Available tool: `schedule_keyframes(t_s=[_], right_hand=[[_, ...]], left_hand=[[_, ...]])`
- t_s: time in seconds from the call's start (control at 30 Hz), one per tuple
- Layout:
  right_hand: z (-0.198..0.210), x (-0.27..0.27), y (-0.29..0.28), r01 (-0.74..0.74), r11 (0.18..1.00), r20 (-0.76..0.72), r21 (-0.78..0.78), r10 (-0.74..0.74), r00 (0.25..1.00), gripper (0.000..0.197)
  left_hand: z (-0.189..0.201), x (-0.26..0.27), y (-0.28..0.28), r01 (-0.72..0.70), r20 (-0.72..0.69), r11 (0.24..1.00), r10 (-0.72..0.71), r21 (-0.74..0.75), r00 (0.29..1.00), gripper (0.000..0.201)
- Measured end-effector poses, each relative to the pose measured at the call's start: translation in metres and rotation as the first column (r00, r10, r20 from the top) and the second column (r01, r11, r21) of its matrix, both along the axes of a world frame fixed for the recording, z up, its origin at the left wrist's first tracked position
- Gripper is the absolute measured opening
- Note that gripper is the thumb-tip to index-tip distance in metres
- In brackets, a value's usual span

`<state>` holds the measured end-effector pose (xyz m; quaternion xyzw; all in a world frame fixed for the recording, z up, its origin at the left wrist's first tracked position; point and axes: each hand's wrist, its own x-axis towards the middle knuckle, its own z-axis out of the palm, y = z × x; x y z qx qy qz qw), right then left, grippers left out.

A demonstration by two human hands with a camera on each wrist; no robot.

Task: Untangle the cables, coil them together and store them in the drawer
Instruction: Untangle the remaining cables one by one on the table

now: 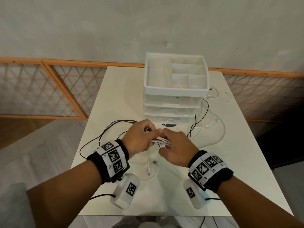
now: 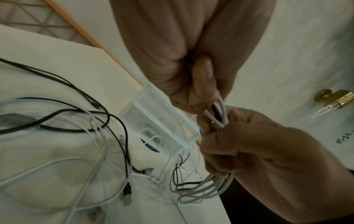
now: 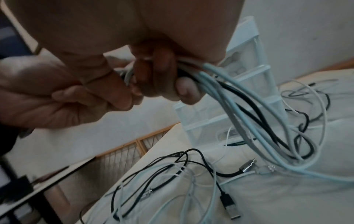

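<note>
Both hands meet above the white table [image 1: 230,162], just in front of the drawer unit [image 1: 176,96]. My left hand [image 1: 148,134] pinches a bundle of white cables [image 1: 162,141] with one black strand in it. My right hand [image 1: 171,143] grips the same bundle right beside it. In the left wrist view the left hand [image 2: 199,94] holds the strands [image 2: 218,113] from above, and loops [image 2: 201,189] hang under the right hand [image 2: 249,144]. The right wrist view shows the right hand's fingers [image 3: 161,72] curled round the bundle [image 3: 239,106], which trails down to the table.
Loose black cable [image 1: 102,137] and white cable [image 1: 148,168] lie on the table to the left of my hands and under them. More cable [image 1: 205,122] spreads to the right of the drawer unit. A divided open tray [image 1: 148,69] tops the unit. A lattice screen [image 1: 49,89] stands behind the table.
</note>
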<state>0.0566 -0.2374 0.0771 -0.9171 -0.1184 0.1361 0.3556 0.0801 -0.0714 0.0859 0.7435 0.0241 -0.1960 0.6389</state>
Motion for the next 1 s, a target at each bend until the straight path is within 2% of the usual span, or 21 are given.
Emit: schedule_keyframes(t_s=[0.07, 0.1, 0.13, 0.17, 0.23, 0.27, 0.33, 0.37, 0.47, 0.57, 0.6, 0.63, 0.7, 0.77, 0.8, 0.87, 0.9, 0.93, 1.0], right_hand=[[0.002, 0.003, -0.008, 0.033, 0.995, -0.03, 0.092, -0.031, 0.999, 0.011], [0.002, 0.004, -0.011, 0.036, 0.993, -0.032, 0.11, -0.033, 0.999, 0.016], [0.002, 0.006, -0.015, 0.037, 0.993, -0.029, 0.112, -0.034, 0.999, 0.021], [0.003, 0.007, -0.018, 0.036, 0.994, -0.025, 0.101, -0.034, 0.999, 0.024], [0.005, 0.009, -0.021, 0.009, 0.998, -0.021, 0.064, -0.008, 1.0, 0.021], [0.006, 0.009, -0.021, -0.018, 0.999, -0.028, 0.05, 0.019, 0.999, 0.019], [0.011, 0.01, -0.017, -0.075, 0.997, -0.033, 0.033, 0.076, 0.997, 0.016], [0.014, 0.011, -0.015, -0.099, 0.995, -0.014, 0.031, 0.099, 0.995, 0.017], [0.019, 0.015, -0.008, -0.1, 0.995, 0.105, -0.025, 0.102, 0.989, 0.024], [0.003, 0.012, -0.012, 0.023, 1.0, 0.098, 0.007, -0.024, 0.995, 0.013], [-0.008, 0.007, -0.015, 0.072, 0.997, 0.13, 0.003, -0.071, 0.989, 0.013], [-0.019, 0.0, -0.018, 0.123, 0.992, 0.229, -0.037, -0.111, 0.967, 0.012], [-0.04, -0.016, -0.025, 0.223, 0.965, 0.45, -0.134, -0.141, 0.882, 0.022], [-0.055, -0.035, -0.029, 0.275, 0.947, 0.503, -0.168, -0.157, 0.85, 0.027], [-0.063, -0.043, -0.031, 0.256, 0.939, 0.443, -0.228, -0.134, 0.887, 0.025], [-0.081, -0.056, -0.033, 0.141, 0.905, 0.128, -0.401, -0.097, 0.987, 0.029], [-0.091, -0.06, -0.035, 0.069, 0.882, -0.013, -0.467, -0.084, 0.996, 0.031], [-0.099, -0.062, -0.036, 0.029, 0.862, -0.088, -0.507, -0.086, 0.992, 0.032], [-0.107, -0.062, -0.037, 0.043, 0.833, -0.098, -0.551, -0.116, 0.988, 0.028]], left_hand=[[0.002, 0.003, 0.003, -0.105, -0.002, 0.994, 0.105, -0.003, 0.994, 0.019], [0.002, 0.004, 0.005, -0.114, -0.015, 0.994, 0.114, 0.0, 0.993, 0.018], [0.001, 0.006, 0.007, -0.078, -0.017, 0.996, 0.078, 0.034, 0.997, 0.02], [-0.001, 0.008, 0.009, -0.003, 0.004, 0.992, 0.002, 0.127, 1.0, 0.024], [-0.003, 0.014, 0.016, 0.089, 0.132, 0.896, -0.161, 0.435, 0.978, 0.034], [0.001, 0.018, 0.017, 0.044, 0.224, 0.838, -0.195, 0.543, 0.955, 0.038], [0.016, 0.019, 0.01, -0.013, 0.371, 0.832, -0.234, 0.555, 0.899, 0.043], [0.023, 0.017, 0.003, 0.044, 0.378, 0.848, -0.281, 0.528, 0.882, 0.042], [0.017, 0.004, -0.018, 0.297, 0.223, 0.804, -0.46, 0.515, 0.859, 0.049], [-0.01, -0.002, -0.018, 0.341, 0.102, 0.747, -0.476, 0.57, 0.873, 0.054], [-0.016, -0.004, -0.016, 0.353, 0.063, 0.711, -0.486, 0.608, 0.871, 0.056], [-0.02, -0.005, -0.012, 0.354, 0.037, 0.694, -0.48, 0.627, 0.876, 0.056], [-0.027, -0.006, -0.003, 0.278, 0.044, 0.752, -0.377, 0.598, 0.925, 0.049], [-0.028, -0.003, 0.007, 0.186, 0.06, 0.825, -0.256, 0.534, 0.965, 0.041], [-0.027, 0.0, 0.012, 0.172, 0.053, 0.844, -0.231, 0.508, 0.972, 0.038], [-0.025, 0.004, 0.018, 0.202, 0.023, 0.858, -0.241, 0.472, 0.97, 0.029], [-0.023, 0.005, 0.02, 0.216, 0.014, 0.864, -0.25, 0.454, 0.968, 0.027], [-0.021, 0.005, 0.021, 0.224, 0.007, 0.875, -0.251, 0.429, 0.968, 0.026], [-0.02, 0.005, 0.021, 0.214, -0.002, 0.909, -0.228, 0.358, 0.974, 0.025]])
